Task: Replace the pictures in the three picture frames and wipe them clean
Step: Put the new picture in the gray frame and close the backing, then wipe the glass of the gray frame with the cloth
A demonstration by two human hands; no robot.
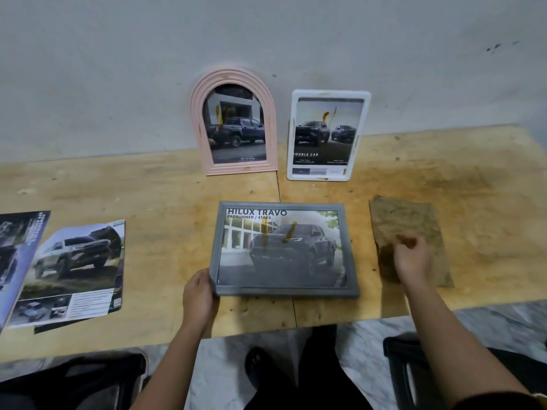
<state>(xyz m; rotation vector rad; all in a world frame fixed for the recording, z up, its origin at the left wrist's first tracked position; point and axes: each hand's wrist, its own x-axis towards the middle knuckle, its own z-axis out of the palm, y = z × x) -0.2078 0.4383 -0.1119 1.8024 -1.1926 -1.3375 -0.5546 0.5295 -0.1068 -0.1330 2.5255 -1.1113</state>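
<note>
the step in hand looks like taking up the brown cloth (405,220) to wipe. the right hand (411,258) curls its fingers and pinches it; best to bunch it firmly, then rub the yellowish smears (288,232) (they look sticky). the left hand (199,294) grips the near left corner of the grey frame (284,291), which lies flat just left of the cloth, between both hands.

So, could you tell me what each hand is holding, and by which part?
The left hand grips the grey frame at its near-left corner. The right hand seems to pinch the cloth near its middle.
</note>
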